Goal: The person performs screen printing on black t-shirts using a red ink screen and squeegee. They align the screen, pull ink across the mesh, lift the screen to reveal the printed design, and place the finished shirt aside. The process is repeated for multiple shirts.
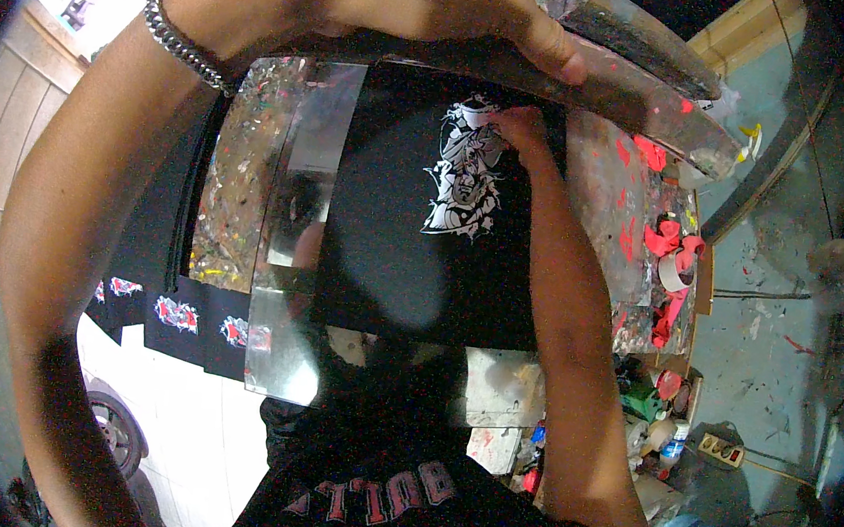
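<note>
Black fabric [410, 288] lies flat on a shiny board [282, 367], with a white and grey illustrated print [464, 182] on its upper right part. Reaching up from below, my right hand [521, 132] is at the print's top edge, its fingers bunched with the tips at the fabric; whether they pinch anything is too small to see. My left arm, wearing a chain bracelet, arches over the far side. There my left hand [464, 11] grips a raised, paint-stained frame [656, 108], thumb on its bar. Its other fingers are hidden.
Black printed pieces [177, 314] hang at the left, beside a paint-spattered board [239, 177]. To the right are red scraps [665, 240], a tape roll [674, 274], bottles [672, 446] and a power strip [720, 449]. A wheel [113, 432] stands at lower left.
</note>
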